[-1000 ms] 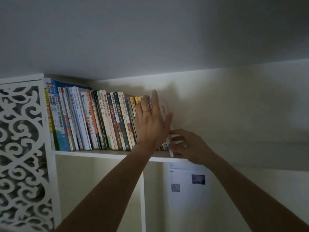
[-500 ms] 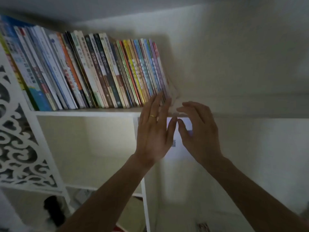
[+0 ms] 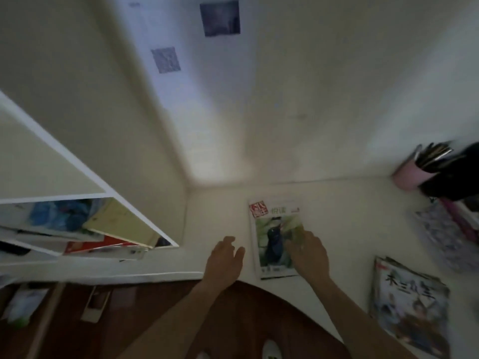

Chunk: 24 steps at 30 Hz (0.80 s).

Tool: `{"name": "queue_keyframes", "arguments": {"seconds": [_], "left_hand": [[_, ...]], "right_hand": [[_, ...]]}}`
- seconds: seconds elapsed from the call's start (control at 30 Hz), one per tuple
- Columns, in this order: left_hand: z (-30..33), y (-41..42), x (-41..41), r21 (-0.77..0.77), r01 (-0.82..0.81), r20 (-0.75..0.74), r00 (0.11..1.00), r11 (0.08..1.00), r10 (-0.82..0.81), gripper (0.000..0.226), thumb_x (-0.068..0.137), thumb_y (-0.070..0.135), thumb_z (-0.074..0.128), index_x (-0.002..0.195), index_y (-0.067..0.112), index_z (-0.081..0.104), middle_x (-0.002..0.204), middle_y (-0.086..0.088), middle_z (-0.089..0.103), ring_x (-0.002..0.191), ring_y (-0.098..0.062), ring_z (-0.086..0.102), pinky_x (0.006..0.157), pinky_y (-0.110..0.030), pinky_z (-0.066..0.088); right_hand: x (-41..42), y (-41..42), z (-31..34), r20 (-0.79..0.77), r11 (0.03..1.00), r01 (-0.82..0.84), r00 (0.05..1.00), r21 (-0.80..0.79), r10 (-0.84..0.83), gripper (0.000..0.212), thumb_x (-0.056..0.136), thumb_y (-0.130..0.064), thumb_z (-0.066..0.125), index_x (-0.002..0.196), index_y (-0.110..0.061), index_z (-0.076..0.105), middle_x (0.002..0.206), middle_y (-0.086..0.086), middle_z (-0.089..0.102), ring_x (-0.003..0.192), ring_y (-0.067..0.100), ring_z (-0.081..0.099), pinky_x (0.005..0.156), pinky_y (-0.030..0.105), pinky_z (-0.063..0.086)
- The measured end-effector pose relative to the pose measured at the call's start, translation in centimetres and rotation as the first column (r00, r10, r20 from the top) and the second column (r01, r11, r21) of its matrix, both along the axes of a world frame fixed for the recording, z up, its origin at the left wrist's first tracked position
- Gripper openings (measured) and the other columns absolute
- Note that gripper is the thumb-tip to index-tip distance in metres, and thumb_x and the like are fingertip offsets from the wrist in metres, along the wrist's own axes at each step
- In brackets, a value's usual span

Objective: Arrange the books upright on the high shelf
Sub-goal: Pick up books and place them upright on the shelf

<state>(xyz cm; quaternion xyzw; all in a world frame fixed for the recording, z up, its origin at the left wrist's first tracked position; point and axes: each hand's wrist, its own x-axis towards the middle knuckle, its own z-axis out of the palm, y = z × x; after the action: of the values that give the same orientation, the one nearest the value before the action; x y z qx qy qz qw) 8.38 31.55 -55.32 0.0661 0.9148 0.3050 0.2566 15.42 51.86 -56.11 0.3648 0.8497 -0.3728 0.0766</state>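
While both hands are low over the white desk (image 3: 337, 203), the items read as follows:

Magazine (image 3: 272, 229): flat on desk, cover up, green photo w/ dark figure, red logo at top-left corner; near desk's front edge.
Right hand (image 3: 309, 255): lying on magazine's lower right part, fingers spread over cover; blurred, can't tell if they curl under an edge.
Left hand (image 3: 225, 260): just left of magazine, apart from it, fingers relaxed, holding nothing.
Magazine stack (image 3: 409, 301): far right on desk, fanned, well apart from hands.
Pen cup (image 3: 412, 174): pink, back right corner, blurred.
Lower shelf (image 3: 108, 229): left, w/ yellow and red items lying flat.
High shelf: out of view.
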Motion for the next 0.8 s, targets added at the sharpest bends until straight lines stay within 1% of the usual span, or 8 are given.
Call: {"name": "queue_keyframes", "arguments": {"seconds": [0.1,0.23,0.3,0.4,0.5,0.6,0.67,0.8], "left_hand": [[-4.1,3.4,0.5,0.041,-0.068,0.155,0.986,0.997,0.061,0.056,0.106,0.035,0.048,0.154,0.01,0.034,0.147,-0.01,0.05,0.135,-0.026,0.047,0.114,-0.036,0.037],[-7.3,7.0,1.2,0.022,-0.158,0.079,0.985,0.987,0.156,0.031,0.105,0.033,0.05,0.124,0.008,0.054,0.121,-0.012,0.061,0.111,-0.025,0.056,0.084,-0.028,0.041],[-8.0,7.9,1.3,0.052,-0.239,0.061,0.97,0.97,0.235,0.026,0.103,0.033,0.054,0.115,0.01,0.053,0.113,-0.009,0.062,0.104,-0.025,0.058,0.08,-0.03,0.043],[-7.9,8.7,2.1,0.188,-0.334,0.195,0.934,0.923,0.299,0.032,0.103,0.027,0.056,0.128,0.012,0.043,0.118,-0.013,0.062,0.104,-0.029,0.062,0.088,-0.04,0.054],[-8.1,9.3,3.8,0.068,-0.197,-0.011,0.98,0.978,0.199,0.045,0.105,0.024,0.05,0.145,0.012,0.035,0.121,-0.017,0.049,0.104,-0.037,0.055,0.089,-0.044,0.05],[-7.4,9.8,4.7,-0.165,-0.171,-0.184,0.973,0.971,0.14,0.059,0.096,0.028,0.061,0.149,0.019,0.038,0.138,-0.019,0.037,0.122,-0.038,0.041,0.093,-0.048,0.046],[-7.2,9.5,4.6,-0.16,-0.178,-0.138,0.978,0.971,0.156,0.068,0.09,0.022,0.064,0.151,0.024,0.034,0.143,-0.018,0.035,0.128,-0.038,0.034,0.098,-0.047,0.042],[-8.2,8.1,3.9,-0.078,-0.165,-0.038,0.986,0.983,0.162,0.082,0.085,0.015,0.069,0.154,0.017,0.025,0.13,-0.016,0.046,0.119,-0.035,0.046,0.1,-0.041,0.039]], "right_hand": [[0.8,2.1,-3.9,0.06,0.991,0.127,0.99,-0.049,-0.124,0.059,0.096,-0.045,0.062,0.139,-0.008,0.049,0.126,0.017,0.059,0.114,0.037,0.058,0.099,0.048,0.05],[0.8,3.6,-6.8,0.072,0.986,0.162,0.985,-0.036,-0.16,0.07,0.094,-0.05,0.063,0.148,-0.011,0.04,0.134,0.021,0.05,0.12,0.041,0.053,0.105,0.048,0.045],[1.0,4.3,-7.5,0.055,0.982,0.183,0.982,-0.048,-0.181,0.071,0.092,-0.05,0.065,0.147,-0.012,0.041,0.133,0.02,0.052,0.12,0.04,0.054,0.102,0.045,0.046],[1.7,5.1,-7.3,0.065,0.975,0.192,0.98,-0.115,-0.186,0.064,0.092,-0.046,0.069,0.141,-0.012,0.047,0.126,0.013,0.066,0.114,0.032,0.062,0.091,0.036,0.048],[3.1,5.3,-7.6,0.027,0.977,0.161,0.987,-0.142,-0.158,0.042,0.093,-0.039,0.071,0.124,-0.014,0.06,0.114,0.008,0.072,0.104,0.028,0.066,0.087,0.034,0.05],[4.0,5.0,-7.8,0.008,0.961,0.194,0.981,-0.197,-0.196,0.036,0.09,-0.033,0.076,0.118,-0.012,0.065,0.109,0.007,0.072,0.098,0.025,0.066,0.087,0.033,0.051],[4.5,4.9,-8.1,-0.008,0.948,0.23,0.971,-0.219,-0.237,0.036,0.087,-0.029,0.079,0.116,-0.012,0.067,0.105,0.006,0.072,0.093,0.022,0.065,0.086,0.033,0.052],[5.4,4.6,-8.3,-0.025,0.951,0.242,0.968,-0.191,-0.251,0.03,0.081,-0.019,0.082,0.11,-0.013,0.073,0.097,0.003,0.073,0.088,0.021,0.067,0.082,0.032,0.054]]}}
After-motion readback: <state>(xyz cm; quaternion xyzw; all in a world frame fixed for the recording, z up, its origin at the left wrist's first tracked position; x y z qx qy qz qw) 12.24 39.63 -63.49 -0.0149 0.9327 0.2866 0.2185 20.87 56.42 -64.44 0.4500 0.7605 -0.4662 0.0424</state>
